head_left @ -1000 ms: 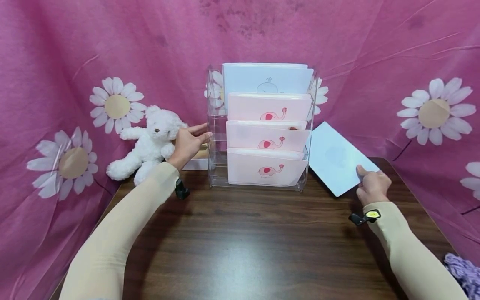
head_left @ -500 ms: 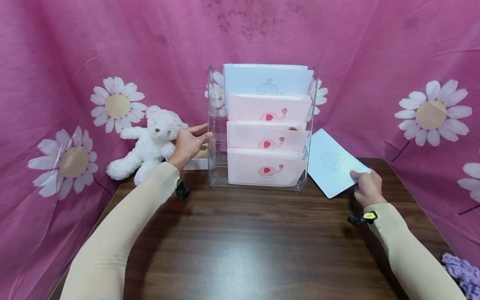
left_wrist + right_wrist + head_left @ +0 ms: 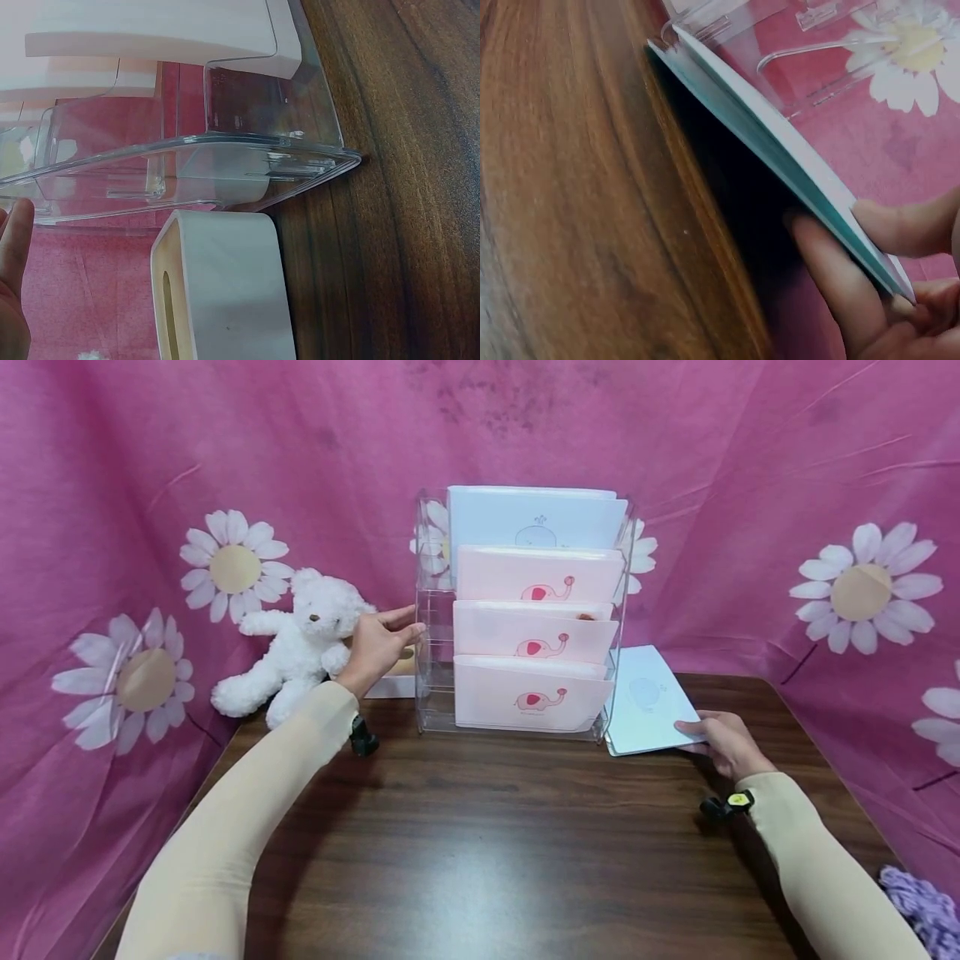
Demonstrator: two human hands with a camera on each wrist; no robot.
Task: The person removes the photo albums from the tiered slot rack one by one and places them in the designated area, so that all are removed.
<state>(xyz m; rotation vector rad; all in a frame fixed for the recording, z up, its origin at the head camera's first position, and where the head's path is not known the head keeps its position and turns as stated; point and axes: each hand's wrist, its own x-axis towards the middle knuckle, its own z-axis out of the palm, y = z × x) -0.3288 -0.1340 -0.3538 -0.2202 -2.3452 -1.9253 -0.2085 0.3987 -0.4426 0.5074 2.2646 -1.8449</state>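
Note:
A clear tiered rack (image 3: 437, 720) stands on the table with pink elephant-print booklets (image 3: 534, 703) in its lower tiers and light blue whale-print ones (image 3: 536, 518) at the top. My left hand (image 3: 375, 647) touches the rack's left side with extended fingers; in the left wrist view a straight fingertip (image 3: 22, 221) meets the clear side panel. Beside the rack's right side, my right hand (image 3: 723, 739) pinches a light blue whale-print booklet (image 3: 647, 702) by its lower right corner. The right wrist view shows the thumb on one cover (image 3: 757, 112) and fingers against the other, edges slightly parted.
A white teddy bear (image 3: 288, 656) sits at the left. Behind my left hand is a white box (image 3: 236, 285) with a slotted wooden top. Something purple and knitted (image 3: 926, 906) lies at the lower right. A pink flowered cloth (image 3: 735, 510) hangs around the table (image 3: 480, 827).
My right hand has brought the blue booklet left and lower, turning it more upright, close against the rack's right side. The left hand has stayed at the rack's left side.

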